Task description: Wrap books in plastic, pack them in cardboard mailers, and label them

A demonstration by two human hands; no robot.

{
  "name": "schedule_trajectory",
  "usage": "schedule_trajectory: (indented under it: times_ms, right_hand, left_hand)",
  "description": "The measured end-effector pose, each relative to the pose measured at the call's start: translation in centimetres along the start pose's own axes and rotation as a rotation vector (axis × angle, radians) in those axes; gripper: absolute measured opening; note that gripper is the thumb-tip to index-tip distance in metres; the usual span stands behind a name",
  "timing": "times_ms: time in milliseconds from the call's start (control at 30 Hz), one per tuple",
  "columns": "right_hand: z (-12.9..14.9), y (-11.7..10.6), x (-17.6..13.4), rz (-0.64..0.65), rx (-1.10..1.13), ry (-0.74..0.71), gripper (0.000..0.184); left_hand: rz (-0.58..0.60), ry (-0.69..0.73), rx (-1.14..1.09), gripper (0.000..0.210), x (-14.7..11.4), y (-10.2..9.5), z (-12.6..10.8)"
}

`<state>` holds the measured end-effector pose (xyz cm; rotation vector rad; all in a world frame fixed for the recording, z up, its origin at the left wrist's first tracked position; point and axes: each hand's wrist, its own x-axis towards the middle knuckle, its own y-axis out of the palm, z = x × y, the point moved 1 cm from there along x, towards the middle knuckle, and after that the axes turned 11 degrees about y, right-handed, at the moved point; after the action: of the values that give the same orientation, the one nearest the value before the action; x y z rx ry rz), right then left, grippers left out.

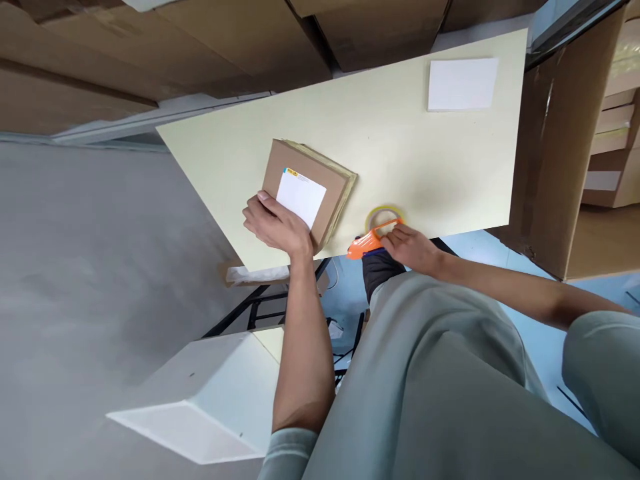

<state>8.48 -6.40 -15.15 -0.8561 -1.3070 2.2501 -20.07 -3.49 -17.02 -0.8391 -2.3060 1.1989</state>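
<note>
Cream tabletop (425, 153) is bearing a taped brown carton (311, 190), resting around eight o'clock from centre; a white paper stack (463, 85) is lying flat toward two o'clock.

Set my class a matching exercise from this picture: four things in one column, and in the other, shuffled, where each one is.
Things:
1. Brown box
2. Orange tape dispenser
3. White rectangular item
4. Large open carton

Places:
A. Beside the right end of the table, with smaller boxes inside
B. Touched by the left hand
C. On the tabletop near its far right corner
D. In the right hand, at the table's near edge

Right pairs: 1-B, 2-D, 3-C, 4-A
</note>
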Motion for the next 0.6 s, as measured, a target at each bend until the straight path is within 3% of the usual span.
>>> schedule_trajectory:
  times_ms: [167, 233, 300, 467, 533, 600]
  right_hand:
    - [-8.8, -3.7, -3.8, 0.059, -0.104, 0.133, 0.033]
    - [-12.0, -5.1, -3.3, 0.047, -0.166, 0.177, 0.032]
    - [-13.7, -6.0, -0.9, 0.014, -0.207, 0.194, 0.033]
    - [-13.1, -6.8, 8.7, -0.080, -0.211, 0.128, 0.043]
    - [-12.2, -7.1, 10.8, -0.066, -0.231, 0.099, 0.046]
    - [-11.4, -7.4, 11.0, -0.020, -0.276, 0.077, 0.049]
  left_hand:
    - [-0.009, -0.001, -0.063, 0.040, -0.1, 0.3, 0.4]
    - [-0.031, 0.001, -0.034, 0.039, 0.0, 0.3, 0.3]
    - [-0.023, 0.004, -0.024, 0.039, 0.1, 0.3, 0.2]
    - [0.033, 0.024, -0.050, 0.040, 0.2, 0.4, 0.4]
    - [0.031, 0.039, -0.051, 0.041, 0.2, 0.4, 0.7]
    - [0.039, 0.063, -0.049, 0.041, 0.4, 0.3, 1.0]
